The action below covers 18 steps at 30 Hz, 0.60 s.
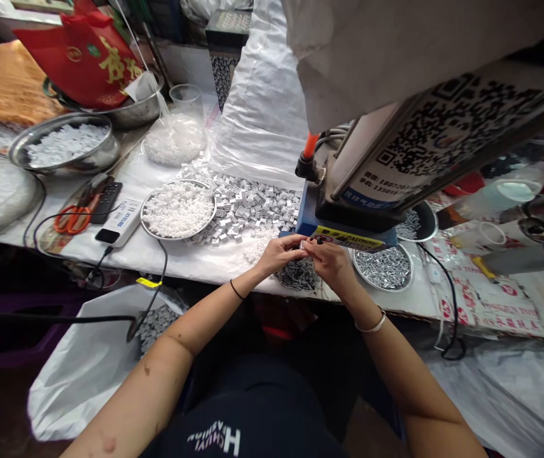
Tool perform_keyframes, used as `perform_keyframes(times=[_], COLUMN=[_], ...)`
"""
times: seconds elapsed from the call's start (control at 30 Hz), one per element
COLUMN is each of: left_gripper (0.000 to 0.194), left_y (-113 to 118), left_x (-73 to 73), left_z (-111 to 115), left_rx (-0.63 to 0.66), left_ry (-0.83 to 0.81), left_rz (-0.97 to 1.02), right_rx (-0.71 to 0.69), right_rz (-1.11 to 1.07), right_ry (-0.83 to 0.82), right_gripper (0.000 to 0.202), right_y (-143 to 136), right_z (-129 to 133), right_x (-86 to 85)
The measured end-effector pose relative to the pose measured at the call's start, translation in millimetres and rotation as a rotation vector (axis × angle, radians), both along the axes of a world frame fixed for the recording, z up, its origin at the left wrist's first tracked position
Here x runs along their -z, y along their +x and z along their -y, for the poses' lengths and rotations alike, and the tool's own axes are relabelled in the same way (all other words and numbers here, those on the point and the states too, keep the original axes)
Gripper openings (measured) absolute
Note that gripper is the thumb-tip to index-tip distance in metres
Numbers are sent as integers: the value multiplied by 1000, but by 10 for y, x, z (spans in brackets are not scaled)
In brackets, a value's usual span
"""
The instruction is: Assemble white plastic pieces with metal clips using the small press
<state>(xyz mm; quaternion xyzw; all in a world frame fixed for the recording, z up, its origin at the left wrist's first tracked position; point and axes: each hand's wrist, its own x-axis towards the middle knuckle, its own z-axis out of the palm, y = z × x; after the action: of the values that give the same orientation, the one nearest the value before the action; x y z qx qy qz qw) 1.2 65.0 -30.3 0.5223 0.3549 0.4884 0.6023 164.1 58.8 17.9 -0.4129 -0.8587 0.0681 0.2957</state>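
My left hand (278, 254) and my right hand (331, 261) meet at the front of a blue-based press (348, 232), under its yellow caution label. Their fingers pinch together around a small white piece (303, 244), mostly covered by the fingertips. A small black part (320, 240) shows by the right fingers; I cannot tell whether it is held. Just below the hands lies a heap of small dark metal parts (298, 275). To their left is a small pile of white pieces (255, 252), with many grey-and-white square plastic pieces (252, 207) spread behind it.
A bowl of white pieces (179, 211) stands left, a dish of metal pins (382, 267) right. Beyond the left bowl are a white power bank (119, 222), orange scissors (72, 219) and a steel bowl (102, 149). Cables hang over the table edge above a white sack (76, 369).
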Motion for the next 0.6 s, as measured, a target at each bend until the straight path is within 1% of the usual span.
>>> perform_keyframes(times=[0.13,0.17,0.23,0.3,0.37,0.43,0.5,0.57,0.6], left_gripper=[41,40,39,39,40,43,44,45,45], left_y=[-50,-63,-81,-87,-83,-75,-74,-84,-92], left_x=[-58,-65,-69,-60,-44,-35,-47,-82,-106], left_z=[-62,-75,-98,-116,-127,-134,-139,-147,-153], left_rx=[-13,-3,8,8,11,23,32,55,74], left_ry=[71,92,121,125,112,100,84,56,41], left_rz=[-138,-165,-210,-232,-229,-217,-212,-221,-225], right_rx=[-20,-6,80,211,306,319,298,280,272], right_rz=[-13,-23,-28,26,148,290,394,441,440], right_ry=[30,21,3,-6,-4,11,28,35,33], right_gripper=[27,28,29,32,37,45,51,54,54], right_y=[-7,7,76,207,374,529,629,669,674], right_z=[62,81,115,147,188,243,300,332,331], right_x=[-2,13,75,189,351,536,700,795,806])
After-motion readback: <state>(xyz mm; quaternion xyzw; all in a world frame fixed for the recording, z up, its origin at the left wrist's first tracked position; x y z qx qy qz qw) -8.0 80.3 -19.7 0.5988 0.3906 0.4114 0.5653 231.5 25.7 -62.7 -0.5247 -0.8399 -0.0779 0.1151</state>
